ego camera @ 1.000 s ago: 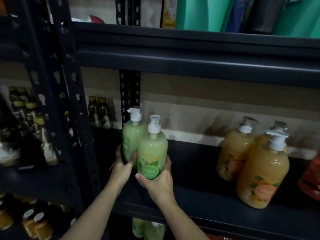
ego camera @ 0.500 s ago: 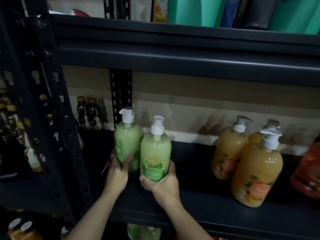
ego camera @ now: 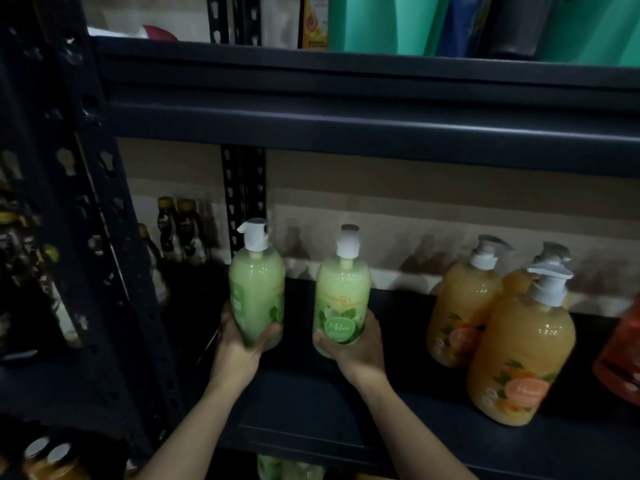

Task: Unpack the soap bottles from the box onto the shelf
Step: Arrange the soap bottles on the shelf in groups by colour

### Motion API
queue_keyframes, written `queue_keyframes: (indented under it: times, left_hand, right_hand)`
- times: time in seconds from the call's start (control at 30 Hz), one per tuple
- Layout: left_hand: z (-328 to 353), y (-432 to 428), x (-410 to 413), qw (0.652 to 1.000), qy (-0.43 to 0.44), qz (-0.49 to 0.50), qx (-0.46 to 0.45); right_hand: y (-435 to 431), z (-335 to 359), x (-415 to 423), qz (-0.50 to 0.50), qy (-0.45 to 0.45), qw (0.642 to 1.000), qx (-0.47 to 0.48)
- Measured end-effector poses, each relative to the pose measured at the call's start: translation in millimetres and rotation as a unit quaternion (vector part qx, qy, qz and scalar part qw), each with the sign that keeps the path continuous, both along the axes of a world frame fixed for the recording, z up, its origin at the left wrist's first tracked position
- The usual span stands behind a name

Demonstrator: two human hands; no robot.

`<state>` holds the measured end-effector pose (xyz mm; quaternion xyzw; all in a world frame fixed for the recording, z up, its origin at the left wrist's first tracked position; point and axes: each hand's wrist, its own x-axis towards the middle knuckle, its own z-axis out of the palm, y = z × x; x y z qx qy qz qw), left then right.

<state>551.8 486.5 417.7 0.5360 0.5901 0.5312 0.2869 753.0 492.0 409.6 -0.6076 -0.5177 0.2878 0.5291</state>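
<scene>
Stocking looks part done: orange bottles (ego camera: 519, 355) stand toward the shelf (ego camera: 311, 410)'s right edge. Left grip (ego camera: 239, 344) clasps a green bottle (ego camera: 258, 289), right grip (ego camera: 356, 348) a second green bottle (ego camera: 341, 292); box unseen.

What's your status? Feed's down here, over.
Left hand grips left green bottle; right hand grips right green bottle. Both upright at shelf. Orange bottles to right, apart.

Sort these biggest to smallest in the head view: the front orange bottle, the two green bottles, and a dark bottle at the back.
1. The front orange bottle, though it is nearest the camera.
2. The left green bottle and the right green bottle: they look alike.
3. The dark bottle, farthest back.
</scene>
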Motion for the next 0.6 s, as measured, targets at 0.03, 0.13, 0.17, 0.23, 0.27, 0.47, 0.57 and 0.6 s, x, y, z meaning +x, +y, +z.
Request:
queue_keyframes:
  times: [0.03, 0.13, 0.17, 0.23, 0.27, 0.47, 0.57, 0.6]
  left_hand:
    - [-1.4, 1.5, 0.2, 1.0, 0.003, 0.003, -0.003]
    - [-3.6, 2.9, 1.1, 1.0, 0.009, 0.006, -0.012]
    - [-4.5, 3.5, 0.9, 1.0, 0.009, 0.009, -0.014]
    - [-6.3, 4.6, -0.4, 1.0, 0.007, 0.011, -0.021]
    - [-6.9, 4.3, -0.5, 1.0, 0.005, 0.01, -0.026]
    - [-6.4, 1.1, 0.2, 0.999, 0.017, 0.012, -0.035]
    - [-6.9, 3.9, -0.5, 0.999, 0.022, 0.002, -0.035]
    - [-6.6, 4.8, -0.7, 0.999, 0.017, -0.003, -0.037]
  right_hand:
    - [0.2, -0.8, 0.1, 0.002, 0.001, 1.0, 0.003]
    - [-0.4, -2.8, 0.5, 0.007, 0.014, 1.0, 0.012]
    - [-0.8, -2.4, 1.7, 0.01, 0.022, 1.0, 0.014]
    - [-2.1, 0.0, 3.0, 0.017, 0.033, 0.999, 0.014]
    - [-2.7, 0.5, 3.5, 0.019, 0.035, 0.999, 0.011]
    - [-4.0, 1.3, 3.0, 0.027, 0.046, 0.999, 0.004]
    - [-3.4, -0.2, 2.8, 0.029, 0.054, 0.998, 0.016]
    - [-2.4, -1.3, 2.5, 0.029, 0.054, 0.998, 0.02]
